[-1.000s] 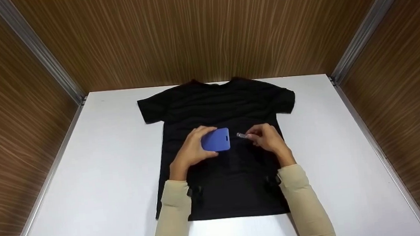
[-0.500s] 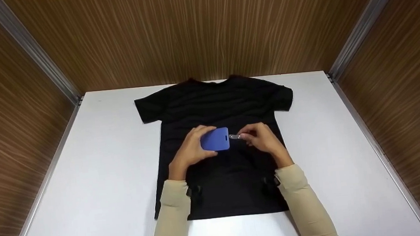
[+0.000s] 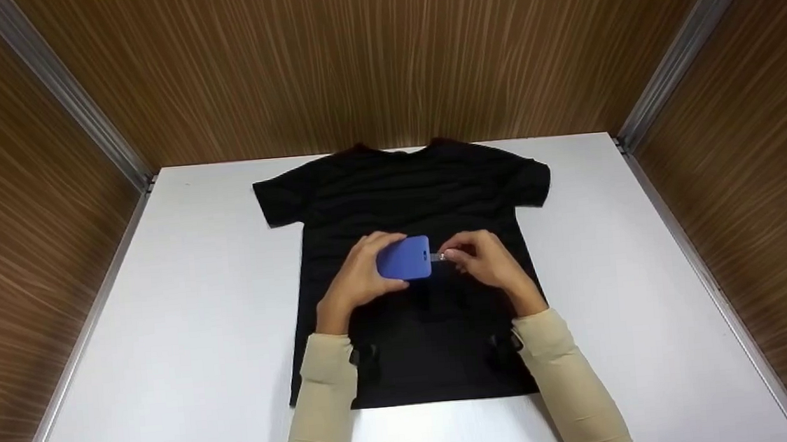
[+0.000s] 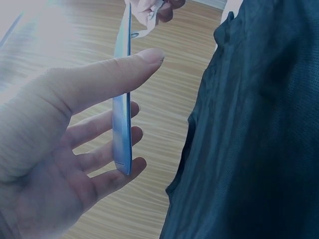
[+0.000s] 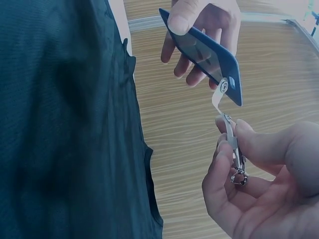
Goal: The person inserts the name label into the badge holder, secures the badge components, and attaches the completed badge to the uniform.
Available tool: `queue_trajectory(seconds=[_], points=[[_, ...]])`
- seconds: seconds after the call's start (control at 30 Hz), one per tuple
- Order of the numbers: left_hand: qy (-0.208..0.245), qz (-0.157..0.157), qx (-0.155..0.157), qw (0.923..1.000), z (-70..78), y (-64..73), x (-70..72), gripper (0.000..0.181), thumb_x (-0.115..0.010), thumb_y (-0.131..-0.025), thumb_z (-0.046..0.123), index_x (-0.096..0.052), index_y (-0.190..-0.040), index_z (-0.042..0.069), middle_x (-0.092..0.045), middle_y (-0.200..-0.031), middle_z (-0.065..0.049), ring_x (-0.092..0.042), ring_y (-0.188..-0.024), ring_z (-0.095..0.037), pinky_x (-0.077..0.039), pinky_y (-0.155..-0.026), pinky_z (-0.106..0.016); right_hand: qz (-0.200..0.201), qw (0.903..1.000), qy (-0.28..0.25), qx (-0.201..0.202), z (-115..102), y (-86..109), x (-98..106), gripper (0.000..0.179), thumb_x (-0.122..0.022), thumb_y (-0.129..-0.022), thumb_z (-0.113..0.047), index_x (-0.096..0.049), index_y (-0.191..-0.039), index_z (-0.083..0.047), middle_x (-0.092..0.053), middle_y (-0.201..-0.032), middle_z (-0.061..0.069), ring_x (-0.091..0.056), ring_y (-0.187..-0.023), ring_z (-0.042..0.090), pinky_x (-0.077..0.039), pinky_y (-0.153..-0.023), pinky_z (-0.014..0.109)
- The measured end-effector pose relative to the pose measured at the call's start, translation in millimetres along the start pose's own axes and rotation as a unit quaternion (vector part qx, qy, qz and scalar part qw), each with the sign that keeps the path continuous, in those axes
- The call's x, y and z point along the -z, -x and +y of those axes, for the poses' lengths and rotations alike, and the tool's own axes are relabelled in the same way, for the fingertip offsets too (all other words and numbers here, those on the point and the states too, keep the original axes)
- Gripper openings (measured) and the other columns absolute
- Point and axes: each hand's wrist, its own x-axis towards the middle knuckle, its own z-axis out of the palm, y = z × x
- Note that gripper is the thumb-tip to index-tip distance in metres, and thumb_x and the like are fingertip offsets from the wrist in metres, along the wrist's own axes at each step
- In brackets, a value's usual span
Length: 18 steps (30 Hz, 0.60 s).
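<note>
My left hand [image 3: 358, 280] holds a blue badge holder [image 3: 405, 259] by its two long edges, thumb on one side and fingers on the other. Its slotted short end points right. My right hand [image 3: 489, 261] pinches a metal badge clip [image 5: 235, 149] between thumb and fingers. From the clip a short pale strap [image 5: 217, 98] with a round snap reaches the holder, and the snap overlaps the holder beside its slot [image 5: 232, 82] in the right wrist view. Both hands are over a black T-shirt [image 3: 418, 352], which lies spread flat with its neck away from me.
The shirt lies on a white table [image 3: 217, 298]. Wood-patterned panels [image 3: 381, 60] stand behind and at both sides, with grey metal profiles [image 3: 75, 98] in the corners. A dark wrist device [image 3: 503, 344] shows at my right cuff.
My right hand has moved left with the badge clip, bringing its strap from a gap away right up to the holder's slotted end. My left hand and the holder have stayed nearly still.
</note>
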Motion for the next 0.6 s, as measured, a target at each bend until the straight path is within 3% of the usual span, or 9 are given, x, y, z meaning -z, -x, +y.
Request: queue_trajectory(seconds=[0.33, 0.6], points=[[-0.006, -0.001, 0.005, 1.0000, 0.0, -0.4, 0.7, 0.077, -0.094, -0.072, 0.017, -0.062, -0.141, 0.012, -0.064, -0.137, -0.009, -0.055, -0.128, -0.032, -0.043, -0.113, -0.053, 0.009, 0.9999, -0.004, 0.002, -1.7, 0.0, -1.2, 0.013, -0.066, -0.099, -0.006, -0.077, -0.100, 0.000, -0.072, -0.089, 0.015, -0.063, -0.068, 0.014, -0.054, -0.063, 0.021], [-0.001, -0.004, 0.007, 1.0000, 1.1, 0.3, -1.2, 0.076, -0.094, -0.072, 0.015, -0.062, -0.141, 0.012, -0.064, -0.136, -0.008, -0.055, -0.127, -0.032, -0.043, -0.112, -0.053, 0.005, 0.9998, -0.020, 0.005, -6.4, -0.9, -4.6, 0.015, -0.065, -0.099, -0.008, -0.077, -0.102, 0.002, -0.074, -0.093, 0.019, -0.068, -0.070, 0.024, -0.055, -0.064, 0.021]])
